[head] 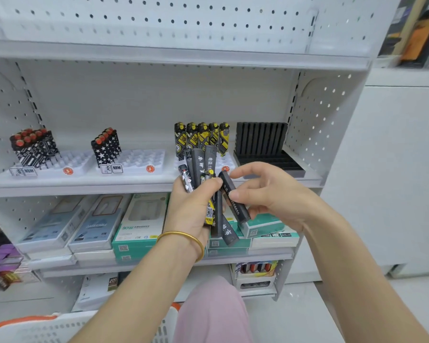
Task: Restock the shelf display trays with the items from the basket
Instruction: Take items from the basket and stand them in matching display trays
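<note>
Ranged left to right on white metal shelf: three white plastic display trays, then black slotted plastic rack.

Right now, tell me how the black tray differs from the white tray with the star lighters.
The black tray looks empty; the white tray holds star lighters at its left end. The black tray has a tall ribbed back and long slots; the white tray is low with small pockets. The white tray carries an orange sticker; the black tray shows none. Both sit on one shelf.
</note>
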`<action>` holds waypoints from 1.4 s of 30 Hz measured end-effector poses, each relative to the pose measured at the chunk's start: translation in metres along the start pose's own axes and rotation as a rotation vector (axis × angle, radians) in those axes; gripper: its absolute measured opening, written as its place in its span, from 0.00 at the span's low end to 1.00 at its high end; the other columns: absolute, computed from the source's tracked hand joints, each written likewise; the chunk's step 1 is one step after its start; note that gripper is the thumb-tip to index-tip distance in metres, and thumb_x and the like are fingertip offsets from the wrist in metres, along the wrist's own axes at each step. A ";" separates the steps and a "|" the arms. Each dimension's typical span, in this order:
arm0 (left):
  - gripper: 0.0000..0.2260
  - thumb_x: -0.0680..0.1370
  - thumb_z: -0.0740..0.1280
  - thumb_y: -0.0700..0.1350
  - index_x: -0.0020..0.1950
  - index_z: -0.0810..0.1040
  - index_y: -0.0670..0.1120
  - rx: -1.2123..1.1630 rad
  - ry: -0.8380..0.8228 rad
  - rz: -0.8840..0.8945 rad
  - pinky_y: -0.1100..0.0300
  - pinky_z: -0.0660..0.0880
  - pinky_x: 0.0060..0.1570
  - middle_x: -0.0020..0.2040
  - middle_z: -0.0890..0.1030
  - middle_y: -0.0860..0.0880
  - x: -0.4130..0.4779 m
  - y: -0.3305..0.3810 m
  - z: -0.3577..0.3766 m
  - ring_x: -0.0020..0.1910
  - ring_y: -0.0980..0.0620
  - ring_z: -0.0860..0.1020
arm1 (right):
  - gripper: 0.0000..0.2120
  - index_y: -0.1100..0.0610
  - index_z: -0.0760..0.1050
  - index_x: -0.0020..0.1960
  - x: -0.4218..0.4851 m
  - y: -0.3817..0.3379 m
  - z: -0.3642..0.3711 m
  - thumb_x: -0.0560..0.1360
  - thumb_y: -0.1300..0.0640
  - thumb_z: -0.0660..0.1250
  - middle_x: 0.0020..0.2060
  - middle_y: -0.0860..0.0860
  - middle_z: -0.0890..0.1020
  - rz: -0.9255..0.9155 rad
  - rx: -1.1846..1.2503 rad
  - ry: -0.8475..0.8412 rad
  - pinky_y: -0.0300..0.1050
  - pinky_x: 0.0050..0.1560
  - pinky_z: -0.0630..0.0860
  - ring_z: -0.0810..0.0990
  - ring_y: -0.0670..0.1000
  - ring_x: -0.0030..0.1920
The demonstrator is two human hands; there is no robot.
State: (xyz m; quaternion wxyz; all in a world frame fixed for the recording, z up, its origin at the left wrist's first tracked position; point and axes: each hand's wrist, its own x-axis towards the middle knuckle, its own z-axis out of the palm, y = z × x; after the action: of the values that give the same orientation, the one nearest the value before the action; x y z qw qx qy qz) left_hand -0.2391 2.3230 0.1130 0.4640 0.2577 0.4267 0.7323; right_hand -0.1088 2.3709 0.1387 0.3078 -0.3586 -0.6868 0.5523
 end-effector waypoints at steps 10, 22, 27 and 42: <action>0.10 0.73 0.68 0.33 0.49 0.71 0.45 -0.045 -0.045 -0.018 0.61 0.70 0.28 0.35 0.81 0.45 0.004 0.002 -0.001 0.31 0.52 0.78 | 0.10 0.55 0.77 0.51 0.006 0.010 -0.020 0.75 0.67 0.64 0.42 0.53 0.85 -0.078 0.061 0.022 0.40 0.34 0.76 0.81 0.47 0.36; 0.11 0.71 0.69 0.35 0.49 0.72 0.45 -0.061 -0.089 -0.055 0.61 0.71 0.25 0.41 0.81 0.42 0.016 0.005 0.006 0.36 0.50 0.79 | 0.19 0.51 0.70 0.62 0.053 -0.006 -0.042 0.73 0.63 0.68 0.39 0.53 0.77 -0.302 -0.273 0.496 0.35 0.27 0.72 0.73 0.50 0.29; 0.15 0.68 0.71 0.35 0.52 0.72 0.44 -0.063 -0.095 -0.055 0.61 0.71 0.25 0.44 0.81 0.41 0.017 0.004 0.007 0.36 0.51 0.80 | 0.19 0.56 0.69 0.59 0.085 0.002 -0.036 0.71 0.62 0.70 0.37 0.52 0.76 -0.400 -0.511 0.599 0.51 0.44 0.78 0.78 0.56 0.37; 0.13 0.72 0.67 0.34 0.55 0.73 0.43 -0.089 -0.190 -0.108 0.62 0.71 0.25 0.47 0.83 0.42 0.016 0.002 0.001 0.34 0.52 0.80 | 0.14 0.61 0.69 0.56 0.106 -0.003 -0.030 0.73 0.60 0.69 0.41 0.59 0.78 -0.505 -0.911 0.615 0.54 0.44 0.76 0.76 0.62 0.42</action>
State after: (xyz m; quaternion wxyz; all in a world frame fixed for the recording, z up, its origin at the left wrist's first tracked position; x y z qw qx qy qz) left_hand -0.2459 2.3375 0.1148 0.5523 0.2819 0.3612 0.6965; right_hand -0.1431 2.4747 0.1506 0.4292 -0.4234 -0.7977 -0.0165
